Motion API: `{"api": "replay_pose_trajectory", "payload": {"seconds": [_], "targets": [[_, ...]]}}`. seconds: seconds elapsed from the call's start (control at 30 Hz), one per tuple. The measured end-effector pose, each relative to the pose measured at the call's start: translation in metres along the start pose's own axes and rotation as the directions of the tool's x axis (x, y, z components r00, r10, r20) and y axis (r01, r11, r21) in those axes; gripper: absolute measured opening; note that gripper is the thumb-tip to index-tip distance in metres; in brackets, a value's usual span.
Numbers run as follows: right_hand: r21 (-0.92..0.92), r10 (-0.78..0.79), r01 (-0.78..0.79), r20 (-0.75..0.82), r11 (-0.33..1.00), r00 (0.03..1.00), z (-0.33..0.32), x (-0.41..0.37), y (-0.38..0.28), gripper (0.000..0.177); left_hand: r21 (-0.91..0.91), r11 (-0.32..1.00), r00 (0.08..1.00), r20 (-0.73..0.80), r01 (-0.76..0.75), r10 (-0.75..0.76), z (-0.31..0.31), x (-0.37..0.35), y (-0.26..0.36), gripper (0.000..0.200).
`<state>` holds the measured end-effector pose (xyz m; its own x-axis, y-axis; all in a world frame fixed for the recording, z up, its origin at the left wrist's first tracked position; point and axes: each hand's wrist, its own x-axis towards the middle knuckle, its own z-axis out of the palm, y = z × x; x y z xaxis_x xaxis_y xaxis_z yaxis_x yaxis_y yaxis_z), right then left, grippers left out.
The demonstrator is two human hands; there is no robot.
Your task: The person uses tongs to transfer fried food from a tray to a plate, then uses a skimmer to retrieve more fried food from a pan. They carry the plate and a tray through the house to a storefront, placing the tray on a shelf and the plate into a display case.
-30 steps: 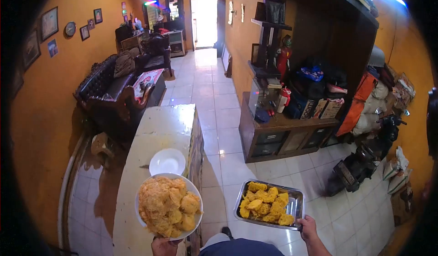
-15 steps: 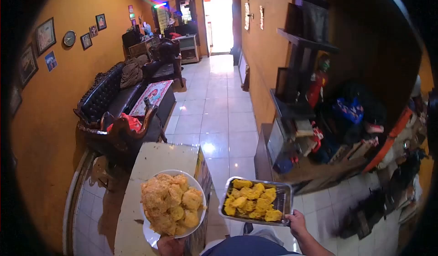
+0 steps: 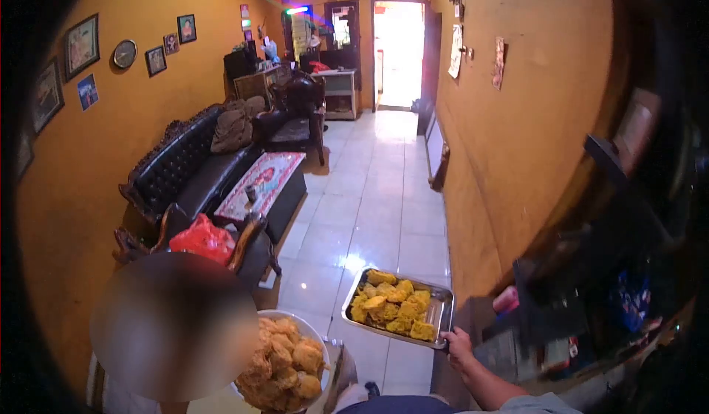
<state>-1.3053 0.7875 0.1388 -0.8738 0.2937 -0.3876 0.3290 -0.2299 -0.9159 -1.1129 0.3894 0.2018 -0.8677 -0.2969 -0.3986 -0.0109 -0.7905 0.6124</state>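
Note:
My right hand [image 3: 458, 344] is closed on the near right corner of a shallow metal tray [image 3: 448, 305]. Chunky yellow pieces of food [image 3: 391, 307] lie in it, with some bare tray at the right end. To the left, at the bottom edge, is a white plate [image 3: 323, 345] heaped with golden-brown fried food [image 3: 284, 366]. My left hand does not show; the lower part of the plate is cut off by the frame. A large round blur covers the area left of the plate.
A tiled floor [image 3: 332, 229] runs toward a bright doorway [image 3: 399, 56]. Along the left stand a black sofa [image 3: 185, 166], a low table [image 3: 262, 181] and an armchair with a red bag [image 3: 203, 238]. At right are an orange wall [image 3: 532, 133] and dark shelving [image 3: 613, 229].
My view has swung right and moved forward. The tray has shifted slightly left and up in view, still in my right hand. The plate sits lower, and my left hand has left view.

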Motion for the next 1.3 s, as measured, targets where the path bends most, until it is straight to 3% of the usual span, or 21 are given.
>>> {"api": "replay_pose_trajectory", "payload": {"seconds": [0.07,0.13,0.17,0.2,0.23,0.33,0.37,0.4,0.47,0.53,0.7,0.93,1.07,1.2,1.3], "targets": [[0.040,-0.025,0.025,-0.005,0.999,1.000,0.014,0.056,-0.010,0.009,-0.156,0.987,0.996,0.091,0.025,-0.011,0.016,0.051,-0.001,0.057],[0.082,-0.026,0.030,-0.044,0.996,0.999,0.011,0.118,0.005,0.011,-0.164,0.986,0.996,0.089,0.034,-0.020,0.011,0.094,-0.003,0.059],[0.090,-0.039,0.044,-0.056,0.995,0.998,0.016,0.144,-0.002,0.012,0.197,0.979,0.997,0.057,-0.058,0.048,0.014,0.114,-0.005,0.059],[0.100,-0.052,0.059,-0.068,0.993,0.996,0.022,0.173,-0.007,0.012,0.534,0.835,0.991,0.052,-0.134,0.125,0.026,0.137,-0.004,0.060],[0.084,-0.073,0.081,-0.090,0.993,0.993,0.030,0.207,-0.014,0.011,0.540,0.830,0.990,0.058,-0.141,0.131,0.040,0.160,-0.002,0.060],[0.118,-0.059,0.070,-0.091,0.991,0.994,0.063,0.276,-0.069,0.009,0.226,0.974,0.998,0.064,-0.031,0.017,0.100,0.232,-0.009,0.060],[0.134,-0.131,0.141,-0.079,0.981,0.988,0.066,0.317,-0.067,0.015,0.155,0.988,0.997,0.078,-0.003,-0.009,0.121,0.261,-0.014,0.060],[0.151,-0.111,0.118,-0.056,0.982,0.992,0.072,0.352,-0.075,0.013,0.100,0.995,0.995,0.096,0.025,-0.034,0.145,0.291,-0.020,0.060],[-0.050,-0.139,0.136,-0.052,0.989,0.989,0.087,0.411,-0.107,0.010,0.046,0.998,0.991,0.119,0.050,-0.055,0.197,0.352,-0.029,0.060],[0.092,-0.084,0.082,0.022,0.992,0.996,0.100,0.477,-0.124,0.011,-0.002,0.997,0.987,0.138,0.081,-0.080,0.246,0.406,-0.041,0.060],[0.057,-0.043,0.038,0.091,0.998,0.995,0.134,0.583,-0.198,0.012,-0.027,0.995,0.981,0.174,0.094,-0.088,0.352,0.506,-0.045,0.061],[0.237,-0.019,0.000,0.078,0.971,0.997,0.181,0.744,-0.259,0.013,-0.068,0.990,0.971,0.216,0.119,-0.102,0.435,0.678,-0.063,0.062],[0.229,-0.067,0.066,-0.002,0.971,0.998,0.179,0.837,-0.262,0.016,-0.066,0.986,0.956,0.263,0.156,-0.134,0.488,0.804,-0.060,0.062],[0.288,0.019,0.011,-0.101,0.958,0.995,0.188,0.895,-0.300,0.015,-0.014,0.978,0.909,0.372,0.207,-0.187,0.566,0.922,-0.048,0.062],[0.284,-0.020,0.084,-0.221,0.955,0.975,0.190,0.942,-0.319,0.015,0.011,0.974,0.874,0.439,0.227,-0.209,0.618,1.002,-0.047,0.063]]}}
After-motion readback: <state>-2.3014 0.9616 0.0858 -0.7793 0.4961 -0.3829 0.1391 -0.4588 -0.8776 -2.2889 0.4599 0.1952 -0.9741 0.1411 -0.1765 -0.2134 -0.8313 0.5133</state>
